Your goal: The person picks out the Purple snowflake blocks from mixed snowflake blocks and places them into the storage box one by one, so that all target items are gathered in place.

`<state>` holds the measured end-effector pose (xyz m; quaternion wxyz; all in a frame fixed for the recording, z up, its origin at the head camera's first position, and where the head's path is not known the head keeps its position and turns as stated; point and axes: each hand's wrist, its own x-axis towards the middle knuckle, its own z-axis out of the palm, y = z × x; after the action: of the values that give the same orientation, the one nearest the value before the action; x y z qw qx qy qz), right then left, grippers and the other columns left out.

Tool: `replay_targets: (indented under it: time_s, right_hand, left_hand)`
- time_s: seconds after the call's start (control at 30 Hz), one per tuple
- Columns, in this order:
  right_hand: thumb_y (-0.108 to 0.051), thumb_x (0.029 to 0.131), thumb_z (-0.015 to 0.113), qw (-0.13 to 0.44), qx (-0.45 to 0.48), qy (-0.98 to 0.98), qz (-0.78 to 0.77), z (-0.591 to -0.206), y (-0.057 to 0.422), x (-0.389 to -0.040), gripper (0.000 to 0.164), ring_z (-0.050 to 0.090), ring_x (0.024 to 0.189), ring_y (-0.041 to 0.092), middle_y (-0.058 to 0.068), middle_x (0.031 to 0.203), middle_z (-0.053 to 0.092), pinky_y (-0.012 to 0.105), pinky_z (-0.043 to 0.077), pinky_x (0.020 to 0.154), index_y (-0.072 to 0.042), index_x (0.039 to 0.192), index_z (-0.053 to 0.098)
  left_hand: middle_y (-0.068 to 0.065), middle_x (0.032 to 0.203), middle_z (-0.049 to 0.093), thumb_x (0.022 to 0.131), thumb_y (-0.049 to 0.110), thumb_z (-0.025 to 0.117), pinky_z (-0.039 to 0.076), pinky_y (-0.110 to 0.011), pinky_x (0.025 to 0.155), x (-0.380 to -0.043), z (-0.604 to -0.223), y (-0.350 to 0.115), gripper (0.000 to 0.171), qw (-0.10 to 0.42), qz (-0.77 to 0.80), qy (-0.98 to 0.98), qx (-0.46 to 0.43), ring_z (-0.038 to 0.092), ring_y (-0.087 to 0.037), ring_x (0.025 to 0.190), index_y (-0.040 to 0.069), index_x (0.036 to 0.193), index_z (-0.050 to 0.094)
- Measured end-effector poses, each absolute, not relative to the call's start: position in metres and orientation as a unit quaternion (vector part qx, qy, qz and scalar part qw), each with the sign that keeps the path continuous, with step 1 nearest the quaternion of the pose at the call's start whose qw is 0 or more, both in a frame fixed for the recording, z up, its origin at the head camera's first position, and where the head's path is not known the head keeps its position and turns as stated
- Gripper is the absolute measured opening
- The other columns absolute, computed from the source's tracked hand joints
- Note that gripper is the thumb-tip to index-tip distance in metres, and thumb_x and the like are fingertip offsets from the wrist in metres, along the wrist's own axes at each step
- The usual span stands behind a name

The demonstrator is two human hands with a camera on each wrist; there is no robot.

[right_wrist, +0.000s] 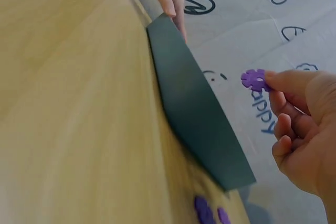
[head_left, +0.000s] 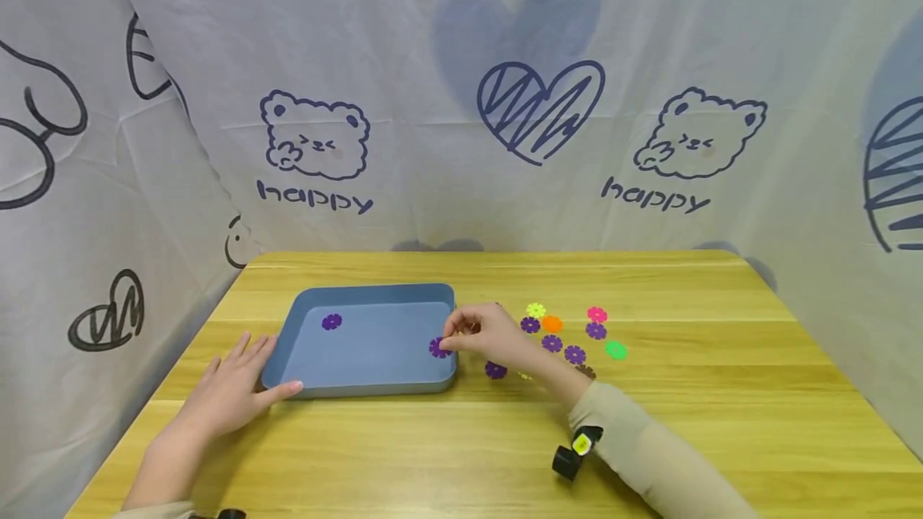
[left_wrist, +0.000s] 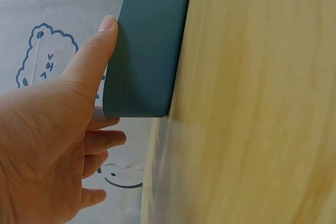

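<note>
Showing tray interior (head_left: 375, 351): head view only

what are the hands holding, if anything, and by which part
The right hand pinches a purple notched disc by its edge. The left hand only touches the tray, at its near left corner.

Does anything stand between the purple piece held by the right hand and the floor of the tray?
Nothing visible does. The right hand pinches the purple piece over the tray, near its right side; the other piece inside lies away to the left.
</note>
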<state>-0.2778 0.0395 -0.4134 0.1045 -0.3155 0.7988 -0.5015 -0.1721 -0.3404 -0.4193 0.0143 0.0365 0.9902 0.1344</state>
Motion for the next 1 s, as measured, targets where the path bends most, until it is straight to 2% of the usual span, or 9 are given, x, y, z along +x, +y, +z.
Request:
replay_targets:
  time_s: [0.23,0.5,1.0]
  right_hand:
    - [-0.027,0.085,0.076,0.099,-0.294,0.792,-0.526,-0.407,0.003,-0.288,0.014,0.051,0.069,0.011,-0.002,0.08,0.065,0.019,0.042,0.059,-0.015,0.089,0.07]
    - [-0.024,0.084,0.077,0.092,-0.246,0.786,-0.559,-0.405,-0.038,-0.299,0.013,0.059,0.072,0.008,-0.002,0.079,0.069,0.02,0.045,0.063,-0.013,0.086,0.072]
    - [-0.017,0.082,0.079,0.092,-0.148,0.784,-0.596,-0.411,-0.101,-0.315,0.012,0.055,0.069,0.007,0.0,0.076,0.067,0.019,0.041,0.06,-0.007,0.082,0.072]
  left_hand:
    - [-0.031,0.155,0.027,0.086,0.068,0.055,0.011,-0.076,0.109,-0.172,-0.42,-0.341,0.101,0.017,0.136,0.99,0.034,0.013,-0.051,0.146,-0.004,0.152,0.027]
    - [-0.031,0.155,0.026,0.085,0.07,0.054,0.011,-0.077,0.108,-0.173,-0.422,-0.342,0.103,0.022,0.139,0.989,0.034,0.013,-0.051,0.146,-0.003,0.152,0.026]
    - [-0.032,0.154,0.027,0.087,0.067,0.055,0.012,-0.077,0.107,-0.172,-0.422,-0.342,0.101,0.017,0.139,0.989,0.038,0.012,-0.052,0.145,-0.005,0.152,0.026]
